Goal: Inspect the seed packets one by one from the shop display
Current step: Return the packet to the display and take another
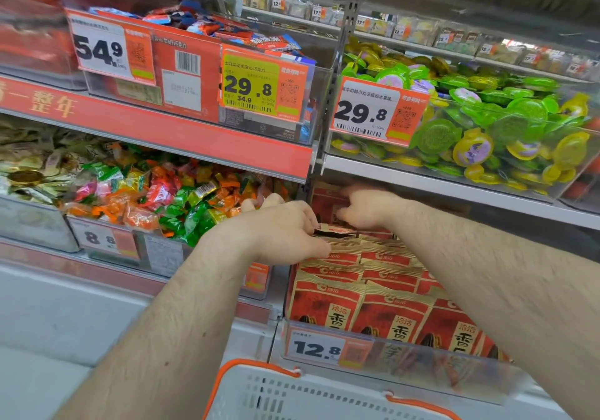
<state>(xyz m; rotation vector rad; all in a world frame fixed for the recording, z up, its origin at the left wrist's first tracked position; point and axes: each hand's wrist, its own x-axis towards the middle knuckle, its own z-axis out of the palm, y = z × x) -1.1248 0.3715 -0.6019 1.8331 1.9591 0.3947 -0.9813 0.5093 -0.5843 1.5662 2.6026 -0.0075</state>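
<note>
Both hands [285,228] gripping rear seed packets [341,224]

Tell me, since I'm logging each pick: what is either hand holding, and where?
Both the left hand and the right hand reach among the rear seed packets, fingers on their top edges; a firm grip cannot be told.

1. We get bright, even shop light here, with no hard shadows.
2. Under the shelf [454,189] above the seed packets [363,309] it goes dim.
3. Motion blur smears everything far left of the 29.8 price tag [378,112], and the clear bins beside it catch soft glare.
4. Shelf lines bow towards the edges, classic wide-angle.
</note>
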